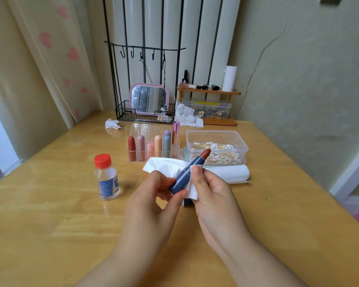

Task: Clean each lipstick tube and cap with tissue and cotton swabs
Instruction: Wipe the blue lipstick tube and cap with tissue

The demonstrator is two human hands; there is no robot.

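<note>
Both hands at frame centre: left hand (153,191) pinches blue lipstick tube (188,172) base, right hand (211,189) presses tissue (166,165) around it.

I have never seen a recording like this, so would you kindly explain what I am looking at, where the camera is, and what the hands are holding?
There is no machine here: these are a person's two bare hands, filmed by one wide-angle camera worn on the head and looking down at a wooden table.

The left hand pinches the base of an open blue-grey lipstick tube, its reddish-brown stick exposed. The right hand presses a white tissue round the tube's barrel.

On the table stand a small clear bottle with a red cap, a clear organiser of capped lipsticks, a clear tub of cotton swabs and a tissue roll lying on its side. A dark piece, possibly the cap, shows just below the hands, mostly hidden.
</note>
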